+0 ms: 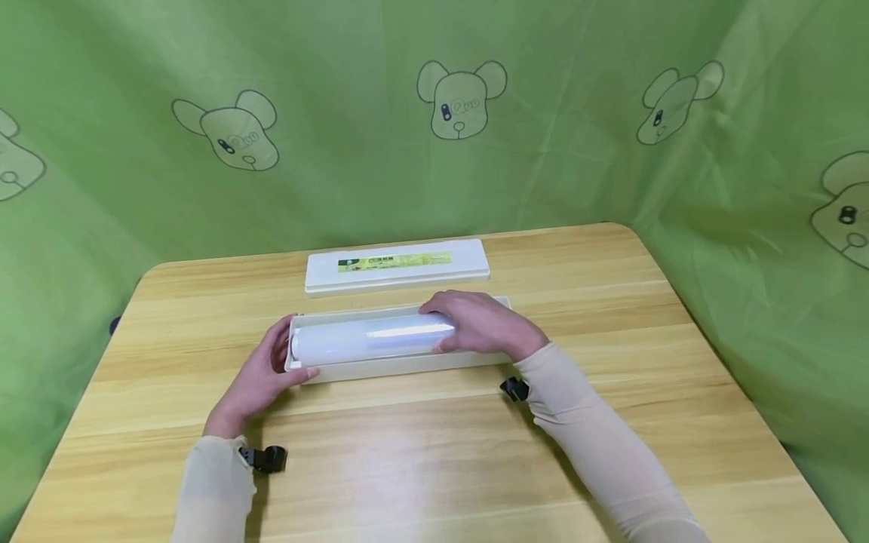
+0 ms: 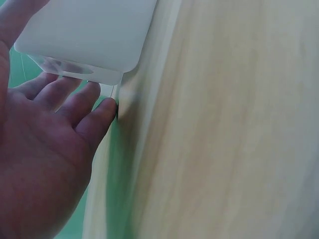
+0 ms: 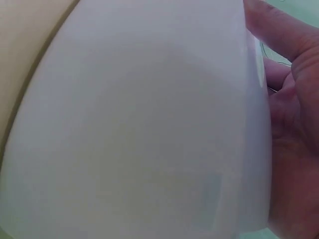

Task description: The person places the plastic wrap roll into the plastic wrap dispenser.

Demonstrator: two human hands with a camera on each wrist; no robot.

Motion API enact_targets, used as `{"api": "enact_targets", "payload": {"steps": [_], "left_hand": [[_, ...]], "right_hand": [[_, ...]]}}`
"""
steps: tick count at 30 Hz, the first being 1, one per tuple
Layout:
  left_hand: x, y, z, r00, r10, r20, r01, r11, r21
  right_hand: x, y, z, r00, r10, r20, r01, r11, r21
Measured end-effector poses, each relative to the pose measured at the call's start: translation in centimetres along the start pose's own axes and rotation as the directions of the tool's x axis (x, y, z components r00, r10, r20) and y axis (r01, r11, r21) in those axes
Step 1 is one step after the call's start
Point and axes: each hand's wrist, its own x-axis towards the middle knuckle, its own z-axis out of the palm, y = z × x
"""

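In the head view a long white box [image 1: 400,367] lies uncovered on the table. Inside it is a glossy whitish roll of plastic wrap [image 1: 370,339]. My left hand [image 1: 261,373] grips the box's left end, thumb on the front wall and fingers at the end and back. In the left wrist view, the left hand [image 2: 55,119] has its fingertips against the box's end [image 2: 94,40]. My right hand [image 1: 482,324] reaches over the box from the right and grips the roll near its right end, which it hides. The box wall [image 3: 124,124] fills most of the right wrist view.
Behind the box lies a long white lid [image 1: 468,264] with a yellow and green label [image 1: 397,261]. Both rest on a wood-grain table [image 1: 407,460]. A green curtain [image 1: 353,166] with bear-head drawings hangs around the table's back and sides.
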Motion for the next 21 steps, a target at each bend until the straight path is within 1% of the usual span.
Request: {"api": "enact_targets", "payload": {"steps": [12,21], "left_hand": [[-0.01,0.18,-0.01,1.000,-0.006,0.008,0.005,1.000,0.016],[-0.04,0.20,0.02,1.000,-0.013,0.001,0.013,0.999,0.032]], "right_hand": [[-0.22,0.29,0.53,1.000,0.005,-0.009,-0.006,1.000,-0.010],[-0.26,0.34,0.89,1.000,0.027,-0.015,-0.028,1.000,-0.010]]}}
